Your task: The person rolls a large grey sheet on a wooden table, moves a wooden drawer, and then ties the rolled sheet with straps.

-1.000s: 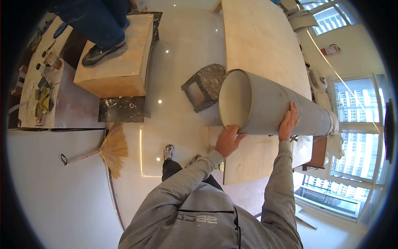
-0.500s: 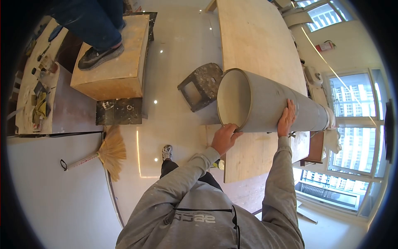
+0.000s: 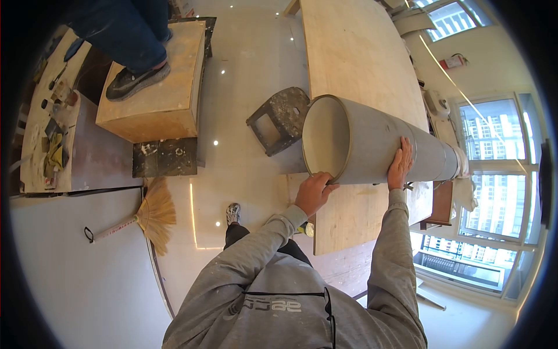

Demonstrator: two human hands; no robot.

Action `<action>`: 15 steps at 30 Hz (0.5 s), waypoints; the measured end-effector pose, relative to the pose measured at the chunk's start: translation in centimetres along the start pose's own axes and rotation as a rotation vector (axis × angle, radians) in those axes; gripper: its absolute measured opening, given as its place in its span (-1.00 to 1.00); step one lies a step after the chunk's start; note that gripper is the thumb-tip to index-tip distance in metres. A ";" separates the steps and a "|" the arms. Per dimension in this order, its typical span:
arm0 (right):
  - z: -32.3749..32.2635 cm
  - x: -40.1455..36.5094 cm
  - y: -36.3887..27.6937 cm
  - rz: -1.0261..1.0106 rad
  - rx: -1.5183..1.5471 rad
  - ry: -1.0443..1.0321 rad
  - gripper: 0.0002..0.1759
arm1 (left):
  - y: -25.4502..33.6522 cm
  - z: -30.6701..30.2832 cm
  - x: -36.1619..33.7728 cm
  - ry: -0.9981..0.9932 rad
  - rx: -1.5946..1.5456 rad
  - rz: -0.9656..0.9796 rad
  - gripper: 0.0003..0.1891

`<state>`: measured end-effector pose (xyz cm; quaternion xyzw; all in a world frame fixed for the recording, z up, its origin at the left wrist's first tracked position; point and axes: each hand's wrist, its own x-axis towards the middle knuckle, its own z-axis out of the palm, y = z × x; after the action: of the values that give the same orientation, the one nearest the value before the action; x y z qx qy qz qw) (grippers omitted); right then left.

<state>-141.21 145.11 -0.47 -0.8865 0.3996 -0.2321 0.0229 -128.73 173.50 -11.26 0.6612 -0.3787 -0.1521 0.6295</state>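
A large grey tube lies on the plywood table, its hollow pale end facing left. The fingers of my left hand are closed over the lower edge of that open end. Further along, my right hand rests flat against the near side of the tube, fingers stretched out. A strap or band is visible around the tube beyond this hand. The far end reaches toward the windows, where a pale cloth or bag partly hides it.
The plywood table extends away from me. Left of it stands a paint-spattered stool. Another person's shoe is on a wooden box. A straw broom lies by the grey panel. Tools lie on the left bench.
The whole view has shifted very slightly. Both hands keep their places on the tube, and the tube shows no clear movement.
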 end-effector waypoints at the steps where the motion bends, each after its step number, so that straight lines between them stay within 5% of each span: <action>1: 0.0 0.0 0.0 0.001 0.000 0.000 -0.40 | 0.0 -0.1 0.0 -0.006 -0.001 -0.004 -0.67; 15: 0.1 0.2 -0.3 0.009 -0.009 -0.002 -0.40 | -0.3 -0.1 0.3 -0.021 0.001 0.005 -0.67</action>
<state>-140.85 145.14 -0.36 -0.8850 0.4048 -0.2292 0.0204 -128.34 173.37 -11.42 0.6590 -0.3871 -0.1571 0.6254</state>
